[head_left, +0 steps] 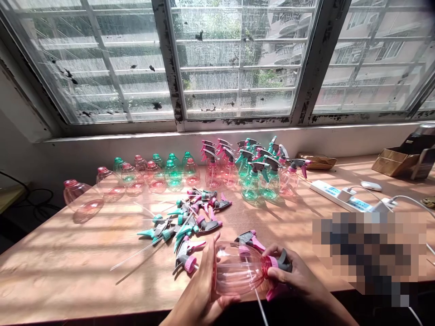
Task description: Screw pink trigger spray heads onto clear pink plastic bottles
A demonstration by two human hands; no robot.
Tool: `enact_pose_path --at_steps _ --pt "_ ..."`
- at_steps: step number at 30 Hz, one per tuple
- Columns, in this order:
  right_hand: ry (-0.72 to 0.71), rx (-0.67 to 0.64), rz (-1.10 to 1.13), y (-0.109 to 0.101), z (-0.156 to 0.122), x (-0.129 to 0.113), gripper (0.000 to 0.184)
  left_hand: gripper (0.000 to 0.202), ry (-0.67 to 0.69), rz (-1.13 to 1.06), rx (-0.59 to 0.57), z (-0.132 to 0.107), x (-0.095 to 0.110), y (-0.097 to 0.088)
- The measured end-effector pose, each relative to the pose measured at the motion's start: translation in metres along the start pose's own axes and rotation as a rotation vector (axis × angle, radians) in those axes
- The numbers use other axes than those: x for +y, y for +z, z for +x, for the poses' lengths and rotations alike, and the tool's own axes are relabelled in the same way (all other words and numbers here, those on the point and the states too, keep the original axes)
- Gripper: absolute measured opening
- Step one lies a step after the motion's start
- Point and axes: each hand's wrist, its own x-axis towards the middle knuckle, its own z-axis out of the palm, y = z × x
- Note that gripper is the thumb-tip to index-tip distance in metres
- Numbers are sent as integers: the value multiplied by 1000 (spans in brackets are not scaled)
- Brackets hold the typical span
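My left hand (200, 285) wraps round the base of a clear pink spray bottle (238, 269) held on its side near the table's front edge. My right hand (294, 276) grips the grey and pink trigger head (282, 262) at the bottle's neck, and its dip tube runs inside the bottle. A pile of loose trigger heads (188, 222) in pink, teal and grey lies just beyond my hands.
Bottles without heads (152, 174) stand at the back left, and one pink bottle (79, 197) lies apart. Bottles with heads (258, 174) stand at the back centre. A white power strip (340, 194), cables, a cardboard box (394, 160) and a blurred patch sit on the right of the wooden table (68, 258).
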Motion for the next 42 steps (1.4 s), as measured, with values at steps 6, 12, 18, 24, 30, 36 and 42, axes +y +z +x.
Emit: enact_pose_path --at_steps 6,12,18,24,30,36,42 --pt "3 -44 -20 -4 3 0 41 80 4 88 46 0 6 2" --pt "40 -31 24 0 0 1 45 105 22 17 4 0 1 1" --pt "46 -50 50 0 0 3 46 96 -1 2 10 2 1 1" --pt "57 -54 57 1 0 0 45 78 -17 64 32 -2 1 4" --pt "49 -51 20 2 -2 -2 44 104 16 36 -11 -1 2 0" --pt "53 -70 70 0 -1 1 43 97 6 28 16 0 -2 3" --pt "48 -71 45 1 -1 -2 42 89 41 65 3 -5 -7 4"
